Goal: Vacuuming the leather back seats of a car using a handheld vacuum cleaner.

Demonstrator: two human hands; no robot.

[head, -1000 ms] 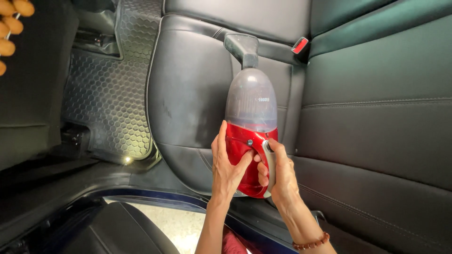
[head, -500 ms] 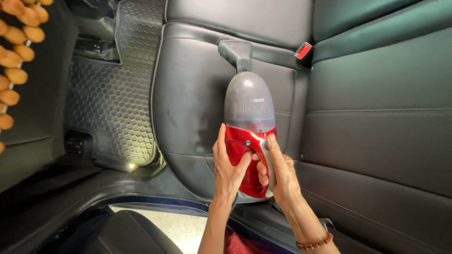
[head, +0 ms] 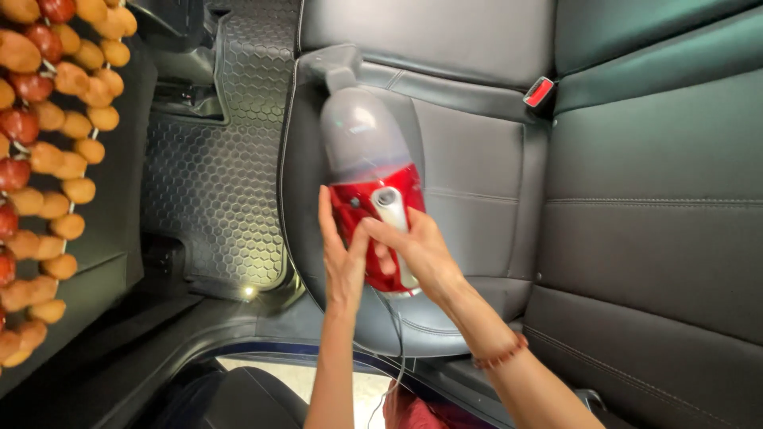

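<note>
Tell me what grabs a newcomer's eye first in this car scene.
At the centre, a red handheld vacuum with a clear dust cup lies on the black leather rear seat, its nozzle at the seat's edge. The right hand grips its pale handle while the left hand steadies its red body. Along the left edge hangs a wooden bead seat cover, above the honeycomb floor mat.
</note>
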